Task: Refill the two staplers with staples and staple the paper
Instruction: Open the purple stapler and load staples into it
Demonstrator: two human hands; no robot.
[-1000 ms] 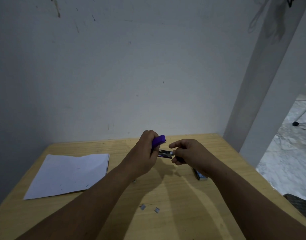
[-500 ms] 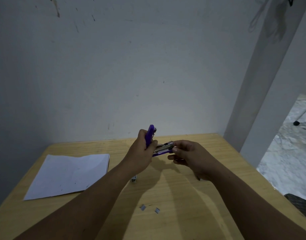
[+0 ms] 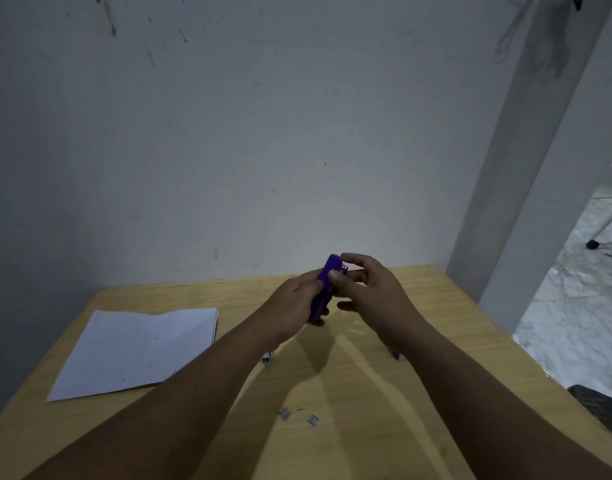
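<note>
A small purple stapler (image 3: pixel 324 289) is held upright above the far middle of the wooden table (image 3: pixel 366 393). My left hand (image 3: pixel 290 306) grips its lower body. My right hand (image 3: pixel 370 292) pinches its upper end between thumb and fingers, where a bit of metal shows. White paper (image 3: pixel 138 348) lies flat on the left of the table. Two small staple pieces (image 3: pixel 299 417) lie near the front. Another small object (image 3: pixel 267 358) peeks out beside my left wrist, and part of a dark item (image 3: pixel 397 355) shows under my right forearm.
A grey wall stands right behind the table. A white pillar (image 3: pixel 526 161) rises at the right, with a marble floor (image 3: pixel 581 306) and chair wheels beyond it. A dark object (image 3: pixel 602 407) sits off the table's right edge.
The stapler, spread open half a second ago, is now folded together and upright. My right hand has moved up from the metal magazine to pinch the stapler's top.
</note>
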